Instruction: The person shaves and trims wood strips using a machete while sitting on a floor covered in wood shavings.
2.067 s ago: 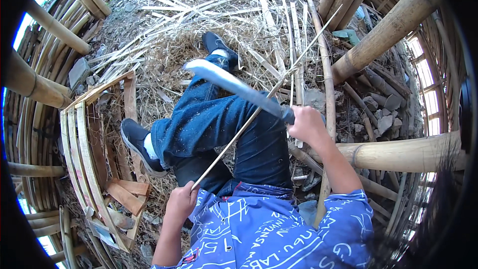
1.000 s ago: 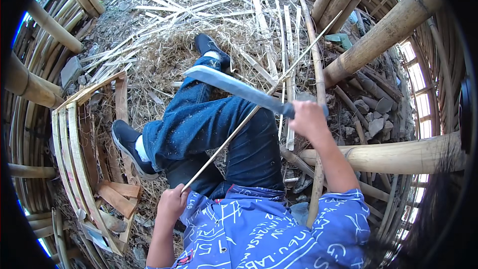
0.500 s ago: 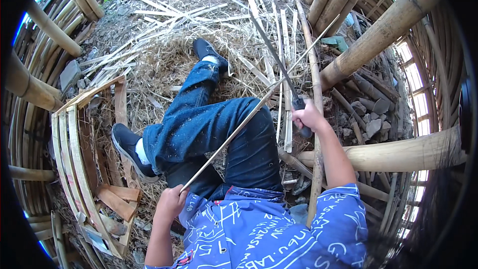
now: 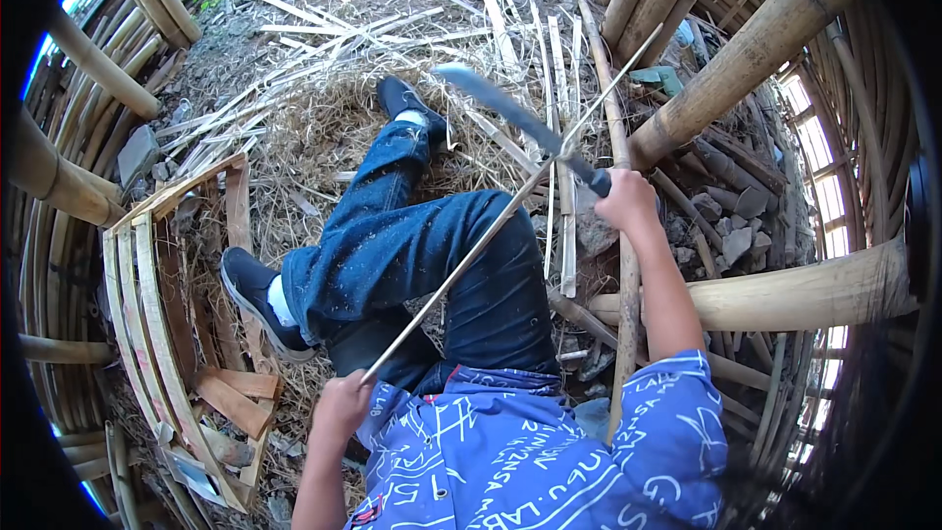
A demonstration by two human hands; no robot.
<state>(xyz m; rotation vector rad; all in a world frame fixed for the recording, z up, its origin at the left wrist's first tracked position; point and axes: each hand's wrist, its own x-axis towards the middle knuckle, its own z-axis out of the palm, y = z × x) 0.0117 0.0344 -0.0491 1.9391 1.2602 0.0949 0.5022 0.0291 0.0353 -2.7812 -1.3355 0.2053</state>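
My left hand (image 4: 343,404) is closed around the near end of a thin bamboo strip (image 4: 446,285). The strip slants up and away to the right across my raised knee, its far end past the knee. In my right hand (image 4: 626,201) I grip the dark handle of a long-bladed machete (image 4: 505,110). Its blade points far and left and is slightly blurred. Near the handle the blade crosses the strip, at what looks like a node; whether it touches there I cannot tell for sure. My legs in blue jeans (image 4: 392,236) lie bent beneath the strip.
Several split bamboo strips (image 4: 559,69) and curly shavings (image 4: 294,128) litter the ground ahead. A slatted wooden crate (image 4: 147,304) stands at left with wood pieces inside. A long bamboo pole (image 4: 620,334) lies to my right, near thick bamboo posts (image 4: 746,59) and broken stones (image 4: 736,240).
My right hand has moved up and slightly right. The machete's blade has swung leftward, showing its broad side and crossing the strip. My left hand keeps its hold, shifted slightly.
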